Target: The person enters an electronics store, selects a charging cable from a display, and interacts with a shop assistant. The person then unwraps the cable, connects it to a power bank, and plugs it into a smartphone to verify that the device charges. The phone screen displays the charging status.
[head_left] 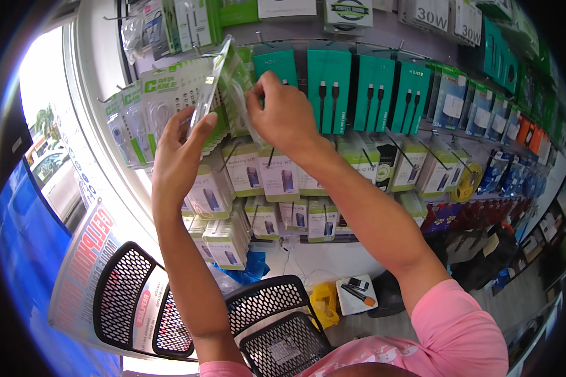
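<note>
Clear pack (214, 76), frame's upper middle
Our left hand (181, 151) pinches it; our right hand (286, 118) curls nearby, holding what, we cannot tell.

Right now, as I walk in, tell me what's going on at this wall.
A person in a pink shirt is working at a wall of hanging packages with both hands. The left hand holds a clear package, seen nearly edge-on. The right hand is raised beside it, fingers bent; whether it grips anything is hard to tell. White-and-green cable packs hang to the left, teal boxes to the right, and black mesh chairs stand below.
</note>
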Available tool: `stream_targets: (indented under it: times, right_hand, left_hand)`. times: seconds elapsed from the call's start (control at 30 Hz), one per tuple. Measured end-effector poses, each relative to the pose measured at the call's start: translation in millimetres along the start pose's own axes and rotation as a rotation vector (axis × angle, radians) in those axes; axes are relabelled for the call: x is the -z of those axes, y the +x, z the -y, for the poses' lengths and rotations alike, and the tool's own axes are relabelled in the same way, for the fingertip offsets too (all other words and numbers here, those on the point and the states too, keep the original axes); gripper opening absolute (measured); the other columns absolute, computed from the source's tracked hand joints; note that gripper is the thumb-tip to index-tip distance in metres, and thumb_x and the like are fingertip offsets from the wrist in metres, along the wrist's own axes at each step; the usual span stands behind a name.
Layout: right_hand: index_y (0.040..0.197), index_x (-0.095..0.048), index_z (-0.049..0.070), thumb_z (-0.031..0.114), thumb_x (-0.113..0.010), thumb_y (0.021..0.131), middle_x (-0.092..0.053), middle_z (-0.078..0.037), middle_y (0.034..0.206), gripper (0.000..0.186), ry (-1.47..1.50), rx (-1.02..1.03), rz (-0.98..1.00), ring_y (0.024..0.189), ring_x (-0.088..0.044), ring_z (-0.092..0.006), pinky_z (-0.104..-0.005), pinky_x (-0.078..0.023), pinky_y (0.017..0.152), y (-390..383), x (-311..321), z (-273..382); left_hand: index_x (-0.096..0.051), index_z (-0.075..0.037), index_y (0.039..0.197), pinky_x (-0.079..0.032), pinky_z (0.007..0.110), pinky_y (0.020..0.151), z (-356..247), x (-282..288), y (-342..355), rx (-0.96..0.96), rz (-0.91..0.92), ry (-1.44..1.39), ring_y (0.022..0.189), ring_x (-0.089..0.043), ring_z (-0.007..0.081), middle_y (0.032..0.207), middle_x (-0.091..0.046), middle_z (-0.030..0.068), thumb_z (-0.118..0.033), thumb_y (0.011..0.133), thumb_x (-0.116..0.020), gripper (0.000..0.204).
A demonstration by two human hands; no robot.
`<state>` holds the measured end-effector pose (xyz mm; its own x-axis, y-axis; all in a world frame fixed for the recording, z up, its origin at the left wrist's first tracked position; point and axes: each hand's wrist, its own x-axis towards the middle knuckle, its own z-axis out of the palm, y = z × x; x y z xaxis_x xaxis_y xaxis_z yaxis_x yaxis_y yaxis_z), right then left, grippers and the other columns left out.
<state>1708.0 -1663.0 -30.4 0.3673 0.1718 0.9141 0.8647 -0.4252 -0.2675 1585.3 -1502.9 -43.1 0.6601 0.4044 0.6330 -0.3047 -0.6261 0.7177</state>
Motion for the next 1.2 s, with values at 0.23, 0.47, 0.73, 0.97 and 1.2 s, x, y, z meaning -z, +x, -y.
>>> stream_targets:
  times: [0.23,0.47,0.73,0.97,1.2]
  right_hand:
    - [0.107,-0.063,-0.001,0.020,-0.065,0.092,-0.072,-0.023,0.086,0.026,0.246,-0.160,0.022,0.085,-0.070,-0.0433,-0.0516,-0.056,0.076,-0.7,-13.4,-12.8]
    - [0.103,-0.071,-0.002,0.024,-0.067,0.091,-0.073,-0.021,0.090,0.028,0.386,-0.273,0.314,0.084,-0.070,-0.0385,-0.0432,-0.054,0.077,18.4,-15.8,-39.2]
    - [0.090,-0.068,0.003,0.021,-0.068,0.096,-0.065,-0.002,0.078,0.020,0.797,-0.377,0.481,0.066,-0.054,-0.0081,-0.0276,-0.045,0.061,12.0,15.6,-5.0]
    - [0.093,-0.065,0.005,0.019,-0.066,0.099,-0.058,0.002,0.073,0.015,0.941,-0.307,0.467,0.062,-0.048,-0.0055,-0.0255,-0.039,0.057,-0.6,37.8,21.5]
    - [0.092,-0.064,0.005,0.022,-0.066,0.100,-0.061,0.001,0.077,0.019,1.012,-0.269,0.438,0.064,-0.051,-0.0076,-0.0269,-0.042,0.059,-3.3,38.3,21.6]
  left_hand:
    - [-0.024,-0.002,0.160,-0.053,0.041,0.096,-28.5,-23.8,-4.2,0.106,0.127,-0.013,0.116,-0.064,0.0326,0.131,-0.061,0.0290,-0.047,0.085,-0.078,0.103]
    - [-0.016,-0.019,0.164,-0.051,0.051,0.101,-6.1,-74.7,-25.3,-0.204,-0.323,0.271,0.122,-0.055,0.0446,0.131,-0.041,0.0250,-0.023,0.075,-0.076,0.108]
    - [-0.037,-0.017,0.160,-0.047,0.041,0.103,-71.5,-2.4,-54.0,0.009,0.001,-0.302,0.125,-0.055,0.0356,0.132,-0.055,0.0197,-0.040,0.083,-0.067,0.086]
    - [-0.036,-0.013,0.160,-0.045,0.041,0.095,-154.8,68.6,-49.9,-0.243,-0.249,0.153,0.110,-0.057,0.0319,0.139,-0.054,0.0266,-0.054,0.080,-0.071,0.096]
    - [-0.033,-0.019,0.161,-0.046,0.045,0.108,-129.6,60.7,-78.5,-0.500,-0.565,0.063,0.133,-0.054,0.0368,0.152,-0.046,0.0259,-0.052,0.082,-0.076,0.096]
